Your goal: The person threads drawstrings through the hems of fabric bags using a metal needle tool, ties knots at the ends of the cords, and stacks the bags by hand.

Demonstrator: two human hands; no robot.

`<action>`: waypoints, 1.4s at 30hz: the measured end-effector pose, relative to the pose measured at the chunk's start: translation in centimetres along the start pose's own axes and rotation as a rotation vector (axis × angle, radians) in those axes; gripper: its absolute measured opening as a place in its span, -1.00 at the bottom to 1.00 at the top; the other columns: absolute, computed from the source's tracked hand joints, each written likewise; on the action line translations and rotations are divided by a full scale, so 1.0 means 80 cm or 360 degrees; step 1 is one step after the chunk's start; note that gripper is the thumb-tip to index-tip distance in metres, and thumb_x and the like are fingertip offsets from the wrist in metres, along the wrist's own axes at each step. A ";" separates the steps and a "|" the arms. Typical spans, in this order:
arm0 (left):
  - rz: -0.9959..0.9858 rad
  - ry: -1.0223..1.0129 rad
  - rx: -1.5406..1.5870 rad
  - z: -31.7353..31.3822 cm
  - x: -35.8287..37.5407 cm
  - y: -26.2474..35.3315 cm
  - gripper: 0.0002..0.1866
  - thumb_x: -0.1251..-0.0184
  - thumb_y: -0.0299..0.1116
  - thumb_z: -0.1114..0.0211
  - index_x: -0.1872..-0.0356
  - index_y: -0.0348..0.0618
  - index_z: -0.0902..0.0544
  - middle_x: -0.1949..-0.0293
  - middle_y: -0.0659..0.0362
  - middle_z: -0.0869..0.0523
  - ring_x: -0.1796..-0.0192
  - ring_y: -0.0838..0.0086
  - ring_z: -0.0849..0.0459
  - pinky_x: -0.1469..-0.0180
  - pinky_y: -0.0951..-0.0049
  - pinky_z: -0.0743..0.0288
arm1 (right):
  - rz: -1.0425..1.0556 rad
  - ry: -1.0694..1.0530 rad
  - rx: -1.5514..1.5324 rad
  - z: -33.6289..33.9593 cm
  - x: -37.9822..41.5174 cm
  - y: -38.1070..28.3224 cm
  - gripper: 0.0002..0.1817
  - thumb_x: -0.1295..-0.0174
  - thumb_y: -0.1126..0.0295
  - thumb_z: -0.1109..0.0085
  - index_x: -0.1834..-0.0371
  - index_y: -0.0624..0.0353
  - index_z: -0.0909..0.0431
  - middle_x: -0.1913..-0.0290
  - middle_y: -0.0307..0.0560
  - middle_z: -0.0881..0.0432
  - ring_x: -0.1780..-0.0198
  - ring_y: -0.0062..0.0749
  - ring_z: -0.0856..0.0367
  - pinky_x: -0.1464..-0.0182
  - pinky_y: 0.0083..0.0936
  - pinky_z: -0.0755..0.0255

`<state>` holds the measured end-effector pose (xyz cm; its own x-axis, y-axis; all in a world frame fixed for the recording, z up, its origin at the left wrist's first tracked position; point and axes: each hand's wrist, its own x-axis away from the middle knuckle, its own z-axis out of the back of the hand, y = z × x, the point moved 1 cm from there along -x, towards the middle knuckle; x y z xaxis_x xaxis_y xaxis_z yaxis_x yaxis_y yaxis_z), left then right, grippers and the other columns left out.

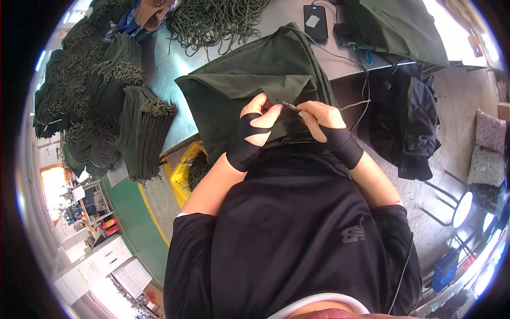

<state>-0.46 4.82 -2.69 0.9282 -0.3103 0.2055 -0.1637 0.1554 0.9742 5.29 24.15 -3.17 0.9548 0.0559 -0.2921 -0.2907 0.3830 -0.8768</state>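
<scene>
Dark green fabric (244, 85) lies folded in layers on the table in front of me, its near part hanging toward my lap. My left hand (259, 118), in a black wrist wrap, pinches the edge of this fabric between thumb and fingers. A small, slim metal tool (289, 106) sticks out of my right hand (322, 118), its tip close to my left fingertips. Its exact kind is too small to tell. The right hand also has a black wrap, and its fingers are closed around the tool. Small dark holes or dots show in the fabric near the tip.
Stacked green cord-edged bundles (106, 90) fill the left side. Loose green cords (215, 24) lie at the back of the metal table (170, 122). A black device (316, 24) with cables sits behind the fabric. A yellow basket (180, 175) stands below left; dark clothing (404, 122) hangs at right.
</scene>
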 end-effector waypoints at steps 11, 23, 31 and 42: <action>-0.0080 0.0036 -0.0061 -0.004 0.012 0.004 -0.88 -0.27 -0.41 -0.34 0.23 -0.19 -0.65 0.40 0.31 -0.64 0.41 0.64 -0.53 0.30 0.54 -0.41 | -0.0287 -0.0139 -0.0096 -0.009 -0.001 -0.008 -0.82 -0.36 0.47 -0.13 0.10 0.32 -0.66 0.51 -0.09 -0.65 0.46 -0.44 -0.66 0.35 -0.52 -0.49; -0.0264 0.0124 -0.0406 -0.013 0.022 0.010 -0.92 -0.33 -0.48 -0.32 0.23 -0.23 -0.61 0.37 0.19 -0.69 0.35 0.53 -0.61 0.27 0.48 -0.46 | -0.0609 -0.0014 -0.0466 -0.027 0.004 -0.008 -0.93 -0.33 0.52 -0.14 0.21 0.28 -0.58 0.49 0.03 -0.61 0.46 -0.25 -0.62 0.34 -0.46 -0.48; 0.0420 -0.0016 -0.0065 0.004 0.010 -0.008 -0.72 -0.33 -0.24 -0.41 0.41 -0.25 -0.64 0.50 0.19 -0.72 0.43 0.58 -0.61 0.31 0.50 -0.46 | -0.0159 -0.0007 0.0064 -0.029 -0.001 -0.013 -0.90 -0.34 0.50 -0.17 0.29 0.24 -0.45 0.57 -0.12 -0.52 0.55 -0.49 -0.54 0.47 -0.47 -0.39; -0.0365 0.0003 -0.0938 0.003 0.024 0.013 -0.72 -0.43 -0.34 -0.27 0.47 -0.23 -0.50 0.45 0.13 -0.63 0.39 0.61 -0.57 0.36 0.38 -0.38 | -0.0496 -0.0073 -0.0457 -0.027 0.004 -0.012 -0.91 -0.42 0.44 -0.13 0.16 0.16 -0.42 0.47 -0.18 -0.56 0.66 -0.69 -0.27 0.61 -0.69 -0.05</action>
<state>1.03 4.15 -1.26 0.9184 -0.3956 -0.0029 0.2504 0.5758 0.7783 5.69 21.80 -3.28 0.9996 0.0217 0.0157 0.0130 0.1161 -0.9932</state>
